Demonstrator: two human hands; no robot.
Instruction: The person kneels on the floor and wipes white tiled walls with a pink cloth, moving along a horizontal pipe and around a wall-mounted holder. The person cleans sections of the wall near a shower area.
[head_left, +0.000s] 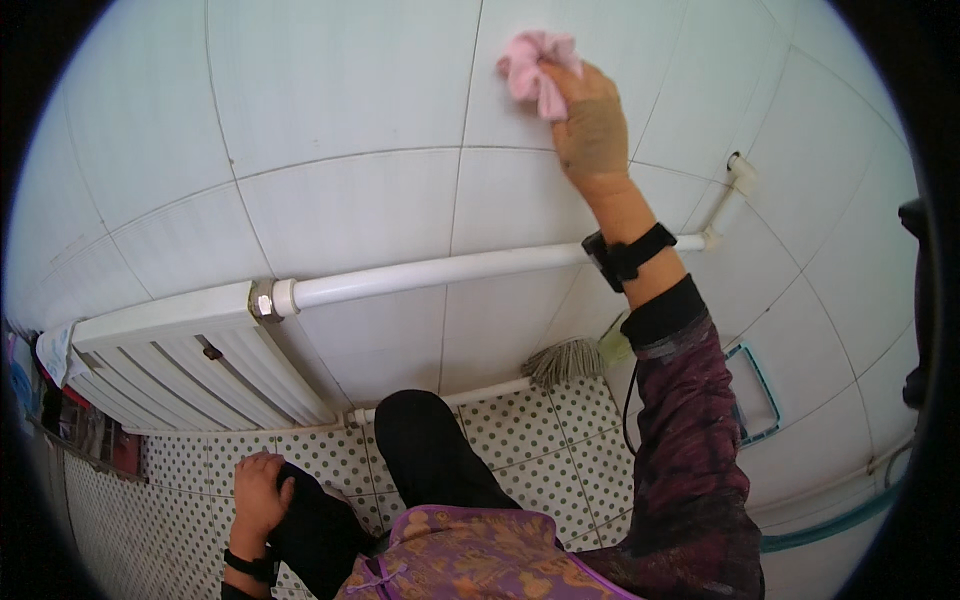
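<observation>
In my right hand is a crumpled pink cloth, pressed against the white wall tiles high in front of me. Part of the cloth is hidden by my fingers. My left hand rests on my bent knee, holding nothing, its thumb apart from the fingers. A white pipe runs along the wall below the cloth, passing behind my right wrist.
At the left, a white radiator joins the pipe. A string mop head lies at the wall's foot by the corner. A teal-rimmed object and a teal hose are at right. Several items fill a rack at far left.
</observation>
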